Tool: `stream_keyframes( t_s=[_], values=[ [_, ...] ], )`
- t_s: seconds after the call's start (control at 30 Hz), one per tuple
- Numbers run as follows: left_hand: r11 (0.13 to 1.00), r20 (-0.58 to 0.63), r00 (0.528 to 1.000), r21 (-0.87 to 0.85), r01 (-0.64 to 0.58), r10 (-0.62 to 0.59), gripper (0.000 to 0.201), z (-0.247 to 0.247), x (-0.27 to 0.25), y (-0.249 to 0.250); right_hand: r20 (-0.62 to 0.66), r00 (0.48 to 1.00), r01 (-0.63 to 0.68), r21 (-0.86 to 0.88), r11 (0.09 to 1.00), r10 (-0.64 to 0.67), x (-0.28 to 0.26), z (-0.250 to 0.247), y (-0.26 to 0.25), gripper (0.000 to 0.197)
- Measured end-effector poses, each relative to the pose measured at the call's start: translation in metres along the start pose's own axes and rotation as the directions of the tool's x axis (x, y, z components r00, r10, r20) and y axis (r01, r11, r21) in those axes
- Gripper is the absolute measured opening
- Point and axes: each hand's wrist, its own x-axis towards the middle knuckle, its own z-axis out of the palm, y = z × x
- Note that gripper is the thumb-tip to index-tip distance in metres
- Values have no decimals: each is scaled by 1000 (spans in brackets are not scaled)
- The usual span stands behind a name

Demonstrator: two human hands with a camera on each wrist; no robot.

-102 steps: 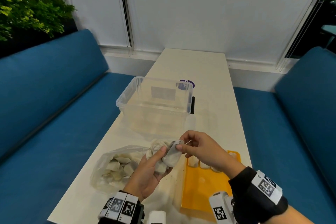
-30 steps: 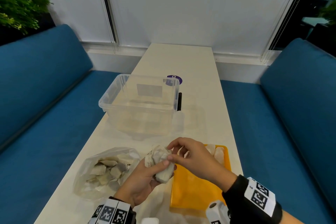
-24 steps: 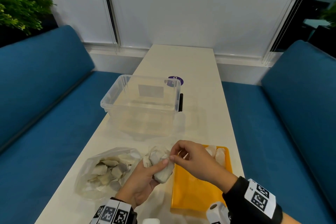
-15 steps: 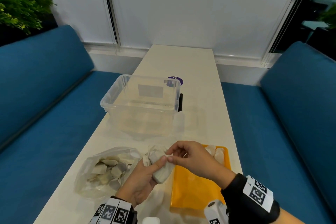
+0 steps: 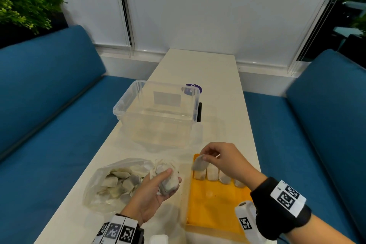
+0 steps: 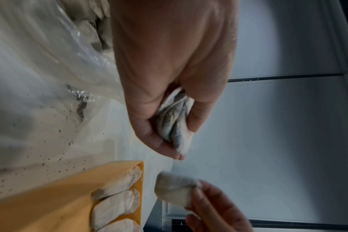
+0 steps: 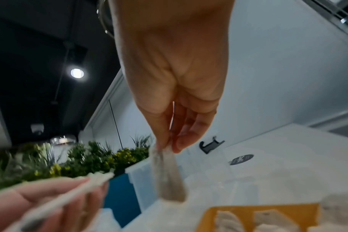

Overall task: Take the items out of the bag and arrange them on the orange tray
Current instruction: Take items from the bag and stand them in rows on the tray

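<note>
Right hand [image 5: 221,161] moved off bunch [image 5: 168,181], pinching one sachet [image 5: 199,165] above tray [image 5: 215,204]; left hand [image 5: 152,192] grips bunch. Strings maybe tangled: sachet could tear, spill.

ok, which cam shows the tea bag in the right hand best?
Right wrist: the tea bag hangs full length, pinched by the right hand. Head shows it small over the orange tray; left wrist shows it blurred at the bottom.

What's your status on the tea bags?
Right hand pinches one tea bag over orange tray. Left hand grips a bunch. Nothing blocking.
</note>
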Motion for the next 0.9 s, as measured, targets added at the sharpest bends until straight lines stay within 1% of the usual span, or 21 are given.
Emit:
stream_keyframes(
  t_s=[0.1,0.2,0.33,0.47,0.57,0.63,0.73,0.8,0.9],
  values=[
    [1000,10,1000,-13,-5,5,27,-4,-2,2,24,1000,-17,-130,991,20,10,0,12,15],
    [1000,7,1000,-26,7,-7,26,-5,-3,2,108,994,0,-214,977,24,19,7,24,16],
    [999,-18,1000,-39,17,-18,25,-7,-4,2,247,968,17,-236,972,43,29,23,31,14],
    [997,-34,999,-64,33,-35,22,-8,-4,3,323,942,0,-256,967,85,41,36,36,14],
    [996,-40,998,-73,47,-50,22,-9,-3,4,325,939,3,-334,943,113,49,45,43,13],
    [996,-43,998,-80,50,-54,20,-9,-2,5,292,950,5,-360,933,107,53,49,47,9],
    [993,-44,997,-101,58,-63,20,-7,-1,6,231,967,-8,-398,917,108,54,54,50,8],
    [990,-30,997,-123,70,-74,18,-5,-2,7,210,972,-4,-434,901,105,54,56,52,10],
    [982,15,995,-162,96,-95,23,-3,-1,8,195,976,-8,-428,904,101,53,58,53,14]
  ],
)
